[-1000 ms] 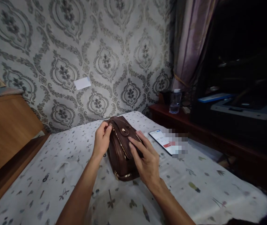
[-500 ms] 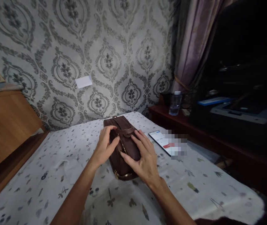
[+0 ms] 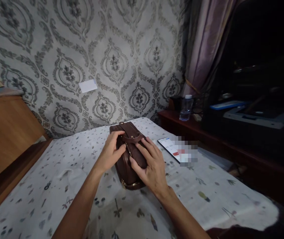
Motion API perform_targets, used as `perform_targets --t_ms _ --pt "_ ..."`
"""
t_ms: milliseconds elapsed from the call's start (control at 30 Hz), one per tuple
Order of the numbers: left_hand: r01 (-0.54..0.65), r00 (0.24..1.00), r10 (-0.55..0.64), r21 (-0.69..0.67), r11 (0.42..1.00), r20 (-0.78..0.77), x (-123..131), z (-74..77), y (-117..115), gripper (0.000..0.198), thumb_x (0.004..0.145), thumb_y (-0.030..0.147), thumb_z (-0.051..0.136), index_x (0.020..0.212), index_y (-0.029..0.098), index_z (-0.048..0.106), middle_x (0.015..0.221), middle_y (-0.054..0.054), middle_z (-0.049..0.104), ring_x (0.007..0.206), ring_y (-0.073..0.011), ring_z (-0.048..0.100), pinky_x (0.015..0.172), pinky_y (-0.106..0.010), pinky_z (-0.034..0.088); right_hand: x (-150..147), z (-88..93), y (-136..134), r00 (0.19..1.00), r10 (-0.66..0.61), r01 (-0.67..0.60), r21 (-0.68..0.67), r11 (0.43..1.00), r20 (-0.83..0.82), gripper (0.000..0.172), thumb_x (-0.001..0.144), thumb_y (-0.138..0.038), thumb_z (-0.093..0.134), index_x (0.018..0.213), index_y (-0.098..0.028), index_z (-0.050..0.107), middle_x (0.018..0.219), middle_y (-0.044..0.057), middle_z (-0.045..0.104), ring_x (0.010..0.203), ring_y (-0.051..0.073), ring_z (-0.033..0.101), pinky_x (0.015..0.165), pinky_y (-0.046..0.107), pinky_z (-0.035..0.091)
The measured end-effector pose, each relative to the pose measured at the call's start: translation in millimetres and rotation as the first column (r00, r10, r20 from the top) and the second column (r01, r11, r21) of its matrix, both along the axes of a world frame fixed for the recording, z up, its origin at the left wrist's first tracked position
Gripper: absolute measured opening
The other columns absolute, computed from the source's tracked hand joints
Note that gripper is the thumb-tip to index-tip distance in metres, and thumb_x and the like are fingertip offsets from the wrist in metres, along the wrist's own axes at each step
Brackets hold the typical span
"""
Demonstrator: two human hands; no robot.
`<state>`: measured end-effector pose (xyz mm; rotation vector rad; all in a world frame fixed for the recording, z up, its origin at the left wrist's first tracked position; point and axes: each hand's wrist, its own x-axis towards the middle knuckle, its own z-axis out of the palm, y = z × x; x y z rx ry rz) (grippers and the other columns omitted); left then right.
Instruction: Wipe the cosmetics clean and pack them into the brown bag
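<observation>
A dark brown leather bag (image 3: 127,167) lies on the bed, with a strap handle (image 3: 133,139) across its top and gold-coloured zippers along its top and near lower edge. My left hand (image 3: 110,152) rests against its left upper side, thumb and fingertips apart beside the top zipper and the handle's left end. Over the right side lies my right hand (image 3: 152,164), fingers spread, with the fingertips near the handle's right end and the thumb close to the top zipper. Neither hand visibly lifts the bag.
Right of the bag, a phone (image 3: 170,149) lies on the patterned bedsheet (image 3: 201,212). A water bottle (image 3: 186,108) stands on a dark red table (image 3: 168,116). A wooden headboard (image 3: 9,132) bounds the left, and a patterned wall (image 3: 117,89) stands behind.
My right fingertips have shifted slightly to the left and up on the bag, and the handle's right part shows a little more. My left hand is nearly unmoved; the view has shifted slightly.
</observation>
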<state>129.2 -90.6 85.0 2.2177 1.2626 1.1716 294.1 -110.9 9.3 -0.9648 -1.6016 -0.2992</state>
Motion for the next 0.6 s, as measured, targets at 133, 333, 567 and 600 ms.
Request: perform_targets --t_ms 133,333,567,600 --pt "-0.150 0.984 0.163 0.159 0.976 -0.075 11 3.9 5 0.018 0.089 0.016 0.049 0.101 0.021 0.062 0.105 -0.007 0.065 0.100 -0.0225 0.061 0.087 -0.034 0.047 -1 -0.3 -3 1.000 0.014 -0.014 -0.004 1.000 -0.010 0.031 0.092 -0.029 0.058 0.122 -0.026 0.068 0.139 0.012 0.058 0.136 0.034 0.048 0.105 0.055 0.046" --pt "-0.225 0.974 0.223 0.156 0.962 0.030 12 -1.5 8 0.018 0.094 0.022 0.046 0.096 0.020 0.064 0.094 -0.005 0.069 0.088 -0.0204 0.064 0.078 -0.030 0.048 -1 -0.1 -4 1.000 0.020 -0.020 0.004 1.000 -0.021 0.027 0.090 -0.027 0.060 0.114 -0.025 0.072 0.135 0.012 0.060 0.135 0.033 0.049 0.105 0.055 0.047" --pt "-0.218 0.969 0.201 0.114 0.969 0.141 11 -1.7 9 0.018 0.092 0.024 0.049 0.093 0.019 0.067 0.089 -0.003 0.070 0.085 -0.0188 0.064 0.079 -0.028 0.048 -4 1.8 -4 0.999 0.008 -0.007 0.007 1.000 -0.048 0.025 0.090 -0.027 0.059 0.110 -0.025 0.073 0.130 0.013 0.063 0.134 0.033 0.050 0.104 0.054 0.047" --pt "-0.228 0.968 0.210 0.127 0.965 0.139 12 -1.3 9 0.018 0.092 0.023 0.050 0.092 0.019 0.067 0.091 -0.004 0.069 0.087 -0.0188 0.063 0.079 -0.027 0.048 -4 2.0 -4 0.999 0.007 -0.007 0.006 1.000 -0.045 0.025 0.090 -0.027 0.059 0.110 -0.024 0.073 0.130 0.013 0.063 0.133 0.033 0.050 0.103 0.054 0.047"
